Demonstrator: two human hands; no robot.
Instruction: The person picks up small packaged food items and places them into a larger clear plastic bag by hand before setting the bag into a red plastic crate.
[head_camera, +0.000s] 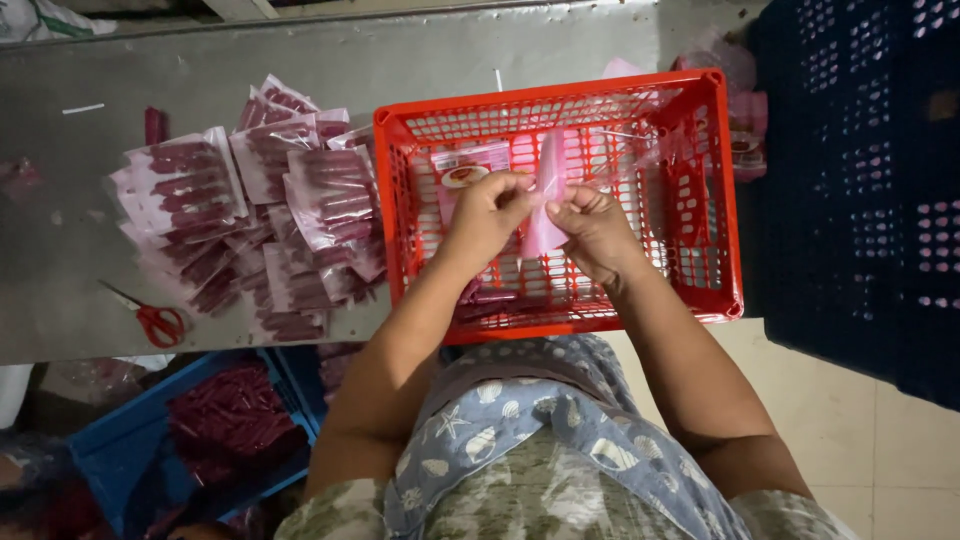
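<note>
While held over the red basket (410, 215), the pink plastic pouch (546, 200) hangs pinched between the left hand (487, 215) and the right hand (597, 228), each grip closed on a side edge. It appears thin, limp, light and slippery. Hold it at the edges near the mouth. Filled packets (250, 215) lie on the surface (60, 250).

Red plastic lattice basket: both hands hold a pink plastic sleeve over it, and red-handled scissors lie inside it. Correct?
Not quite. In the head view the red-handled scissors lie on the grey table, left of the red plastic lattice basket. The left hand and right hand do hold the pink plastic sleeve over it.
</note>
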